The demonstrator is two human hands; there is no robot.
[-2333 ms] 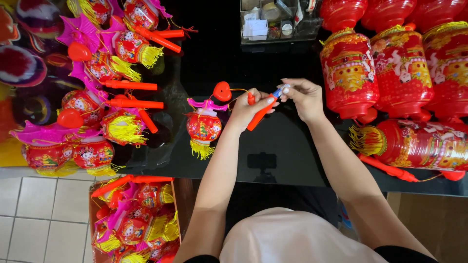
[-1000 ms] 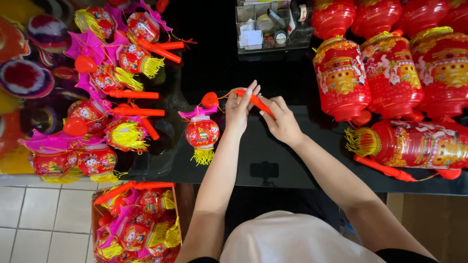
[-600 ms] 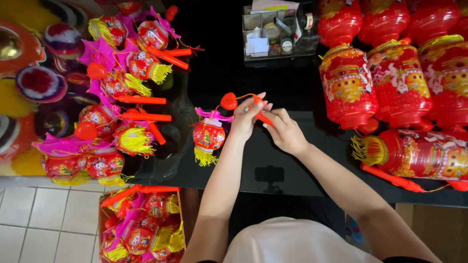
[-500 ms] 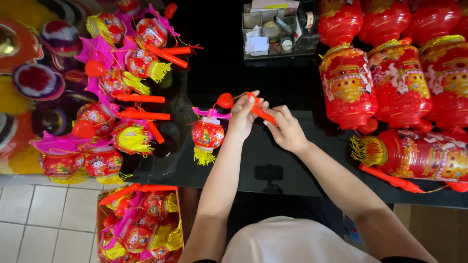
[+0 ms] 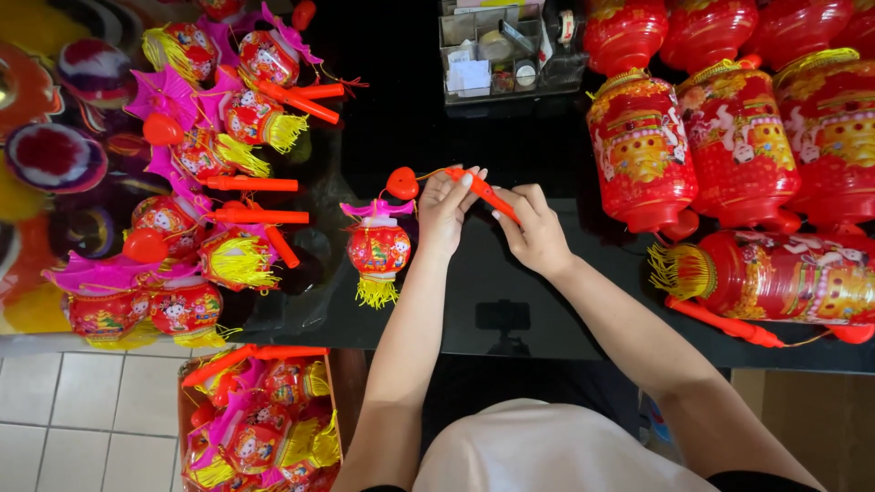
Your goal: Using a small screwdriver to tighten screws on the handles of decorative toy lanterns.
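Many small red lanterns (image 5: pixel 228 164) with orange sticks lie at the left of the black table (image 5: pixel 510 301). One small lantern (image 5: pixel 377 250) rests just beside the left hand (image 5: pixel 444 211). Both hands, left and right hand (image 5: pixel 538 232), are closed on an orange stick (image 5: pixel 483 191). Big red lanterns (image 5: pixel 729 146) stand at the right.

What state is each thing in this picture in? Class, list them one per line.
Left hand: closed on the orange stick.
Right hand: closed on the stick's other end.
Orange stick: held off the table, tilted.
Small lantern: lying on the black table, its cord running to the stick.
Big lanterns: lying on the table.
Box: open, full of small lanterns.
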